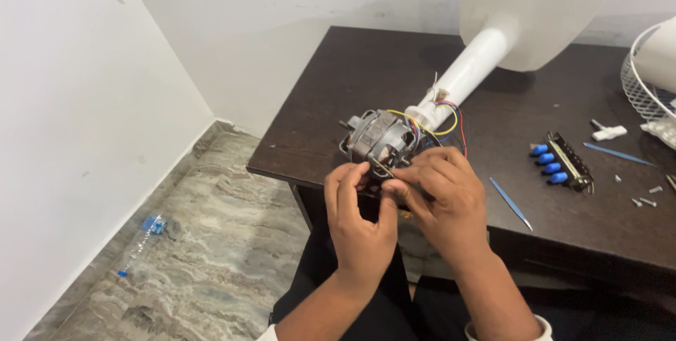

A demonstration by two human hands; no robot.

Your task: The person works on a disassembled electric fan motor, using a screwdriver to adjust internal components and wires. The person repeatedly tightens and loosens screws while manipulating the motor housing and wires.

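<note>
Near the middle of the frame, at the front left edge of the dark counter (pixel 338 73), sits a bare fan motor (pixel 379 138) with its metal frame and copper windings exposed. Yellow, red and blue wires (pixel 445 117) loop from it into the end of a white fan stand (pixel 466 67), which lies on its side and runs up to its broad white base at the top right. The left hand (pixel 358 215) is curled, its fingertips pinched together at the motor's lower front edge; what sits between them is too small to tell. The right hand (pixel 443 196) is closed over the motor's lower right side, fingers bent inward and touching the left hand's fingertips.

Right of the hands, a black switch block with four blue buttons (pixel 561 161) lies on the counter, with a thin blue stick (pixel 511 203) just below it and another (pixel 618 153) to its right. A few screws (pixel 646 200) are scattered near the right edge, and a white wire fan guard (pixel 644 84) shows at the upper right. On the marble floor (pixel 211 256) at lower left lies a clear plastic bottle (pixel 141 242) with a blue cap
</note>
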